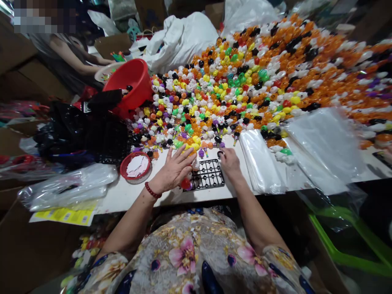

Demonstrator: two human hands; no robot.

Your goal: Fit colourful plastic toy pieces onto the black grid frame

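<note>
A black plastic grid tray point(211, 174) lies at the table's front edge between my hands. My left hand point(175, 170) is over its left side, with the fingers stretched out and spread. Partly under that hand are a red piece point(185, 183) and a few other small plastic figures. My right hand point(231, 164) is at the tray's right edge, its fingers closed on a small black plastic figure point(219, 154). Just beyond the tray lie a purple figure point(201, 153) and yellow ones point(192, 143), at the near edge of a large heap of colourful figures point(232, 92).
A stack of transparent plastic bags point(260, 163) lies to the right, with larger bags point(324, 143) beyond. On the left are a red basket of paper slips point(134, 166), stacked black trays point(112, 141) and a red basin point(134, 83). Another person's arm point(73, 57) reaches toward a bowl.
</note>
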